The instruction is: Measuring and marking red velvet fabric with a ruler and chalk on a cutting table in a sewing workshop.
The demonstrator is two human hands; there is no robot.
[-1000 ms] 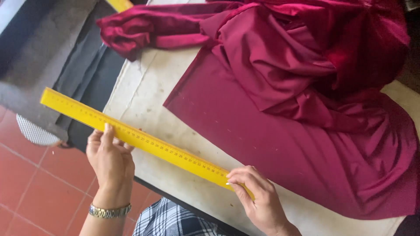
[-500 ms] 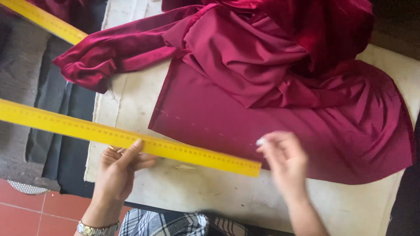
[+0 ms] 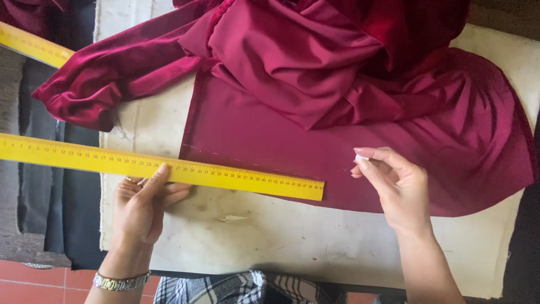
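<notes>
A long yellow ruler (image 3: 169, 167) lies across the white padded table (image 3: 292, 236), its right end over the lower edge of a dark red fabric (image 3: 315, 129). My left hand (image 3: 143, 205) presses the ruler down with fingers spread on its lower edge; a metal watch is on that wrist. My right hand (image 3: 394, 186) hovers over the flat part of the fabric, pinching a small white piece of chalk (image 3: 360, 159) between thumb and forefinger. Faint chalk marks show on the fabric near the ruler.
The fabric is bunched in folds at the top, with a velvet-like sleeve (image 3: 107, 84) trailing left. A second yellow ruler (image 3: 34, 45) lies at the upper left over dark cloth (image 3: 62, 186). Red floor tiles (image 3: 39, 284) show below the table edge.
The ruler has shifted up onto the fabric's lower edge and lies nearly level. My right hand left the ruler's end and now holds chalk over the fabric.
</notes>
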